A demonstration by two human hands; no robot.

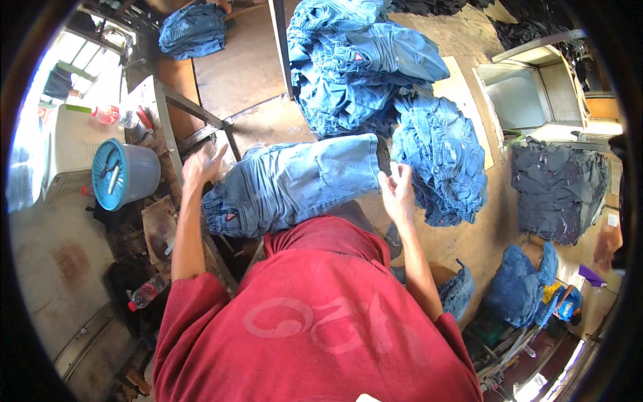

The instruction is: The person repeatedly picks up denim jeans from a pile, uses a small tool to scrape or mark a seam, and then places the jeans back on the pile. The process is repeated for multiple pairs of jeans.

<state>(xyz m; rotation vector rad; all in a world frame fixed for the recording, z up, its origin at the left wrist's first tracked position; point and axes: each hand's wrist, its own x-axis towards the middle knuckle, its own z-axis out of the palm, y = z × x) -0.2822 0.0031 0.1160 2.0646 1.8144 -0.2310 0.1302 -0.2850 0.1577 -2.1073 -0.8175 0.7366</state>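
Note:
A folded pair of faded blue jeans (315, 175) lies across my lap, its waistband end at the left and its leg ends at the right. My left hand (203, 165) is raised just beyond the waistband end, fingers apart, holding nothing. Beside the leg ends is my right hand (400, 192), its fingers loosely bent and apart. Its fingertips come close to the hem; whether they touch it I cannot tell. Past the jeans rises a tall heap of folded blue jeans (348, 74). A second blue denim pile (441, 157) stands just right of it.
At the left is a blue bucket (144, 173) with tools on its lid, beside a plastic bottle (120, 116). A metal post (280, 47) stands ahead. Dark folded garments (559, 187) are stacked at the right. More jeans (194, 30) lie at the far left.

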